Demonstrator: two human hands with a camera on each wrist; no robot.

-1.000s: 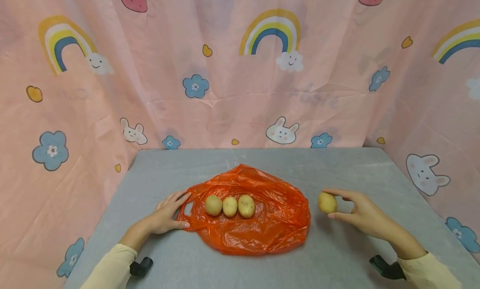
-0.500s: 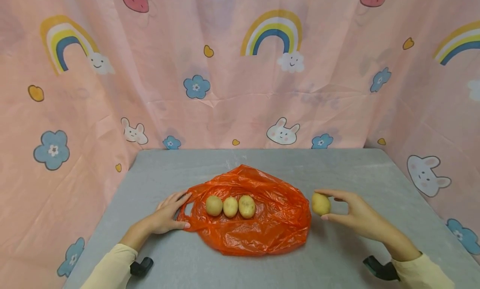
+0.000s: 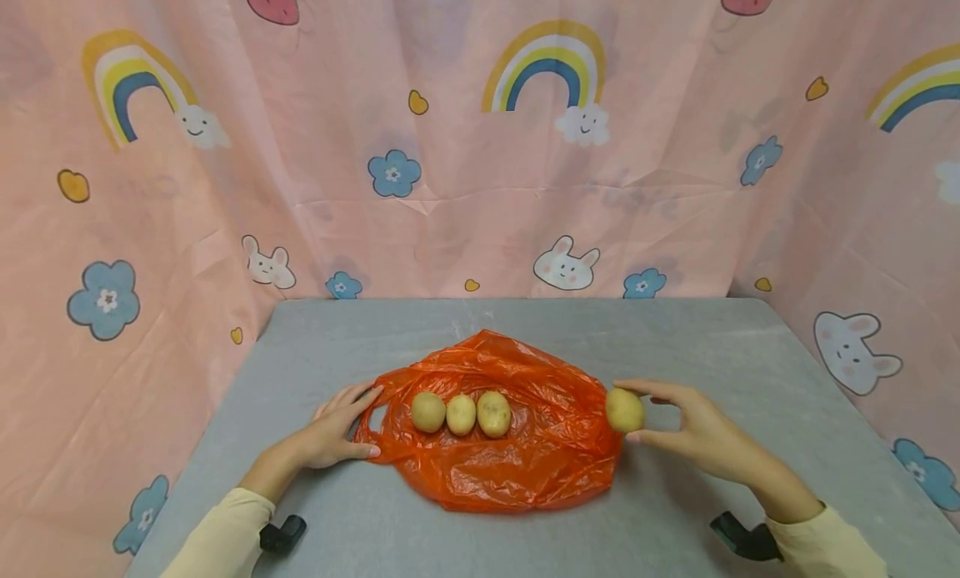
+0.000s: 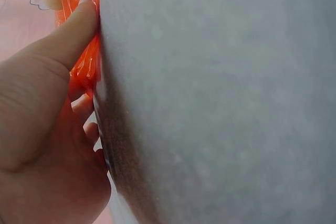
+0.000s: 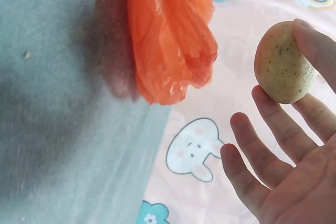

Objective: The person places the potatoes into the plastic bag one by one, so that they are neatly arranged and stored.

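An orange plastic bag (image 3: 540, 469) lies spread flat on the grey table, with three potatoes (image 3: 461, 415) in a row on top of it. My left hand (image 3: 333, 432) rests on the bag's left end by the handle hole, its thumb and fingers stretched over the edge. In the left wrist view that thumb (image 4: 73, 32) lies straight along the orange film. My right hand (image 3: 697, 432) pinches a fourth, speckled potato (image 5: 283, 64) between thumb and fingertips. From the head view this potato overlaps the bag's right edge; the right wrist view has it raised above the table.
The grey table (image 3: 360, 528) ends at a pink printed curtain (image 3: 465, 219) behind and at both sides. Black wrist mounts (image 3: 283, 534) hang by both sleeves.
My right hand has moved left with its potato, from beside the bag to over its right edge. The left hand, the bag and the row of potatoes stay where they were.
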